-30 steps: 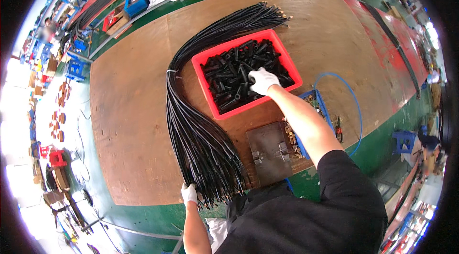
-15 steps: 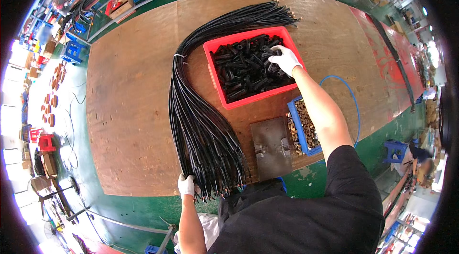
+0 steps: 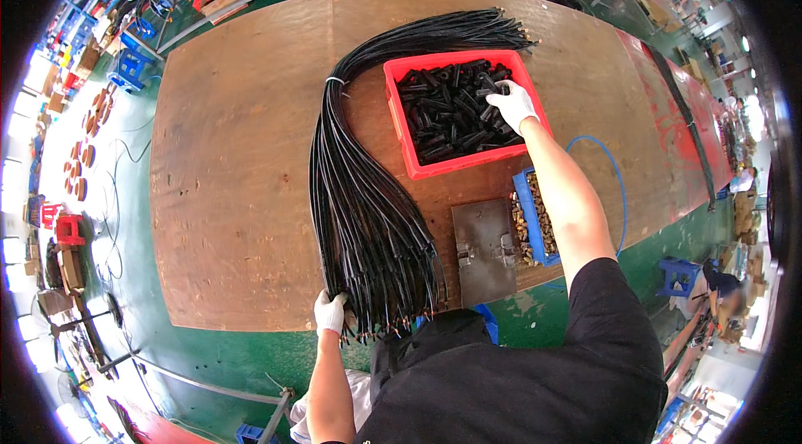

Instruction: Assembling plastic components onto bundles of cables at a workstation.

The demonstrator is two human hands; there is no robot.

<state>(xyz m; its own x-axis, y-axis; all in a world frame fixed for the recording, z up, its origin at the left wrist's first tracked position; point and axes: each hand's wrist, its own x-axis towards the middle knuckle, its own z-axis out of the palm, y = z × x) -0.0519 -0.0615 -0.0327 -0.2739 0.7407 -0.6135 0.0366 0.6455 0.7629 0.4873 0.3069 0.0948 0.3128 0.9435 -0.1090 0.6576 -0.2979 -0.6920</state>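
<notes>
A hard tug by the white-gloved left hand might drag the long black cable bundle off the brown wooden desk, where it lies curved, glossy, ends fanned; the white-gloved right hand is at short, hollow black tubes in the red rectangular plastic bin; whether either's fingers clamp anything, I cannot tell

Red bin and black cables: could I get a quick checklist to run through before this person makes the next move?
1. Red bin stocked with black tubes: ok.
2. Right hand at the tubes, on the bin's right side: ok.
3. A tube firmly held in that hand: cannot tell.
4. Left hand at the near end of the cable bundle: ok.
5. Pale tie around the bundle: ok.
6. Near cable ends gathered tightly together: not ok, they fan out.
</notes>
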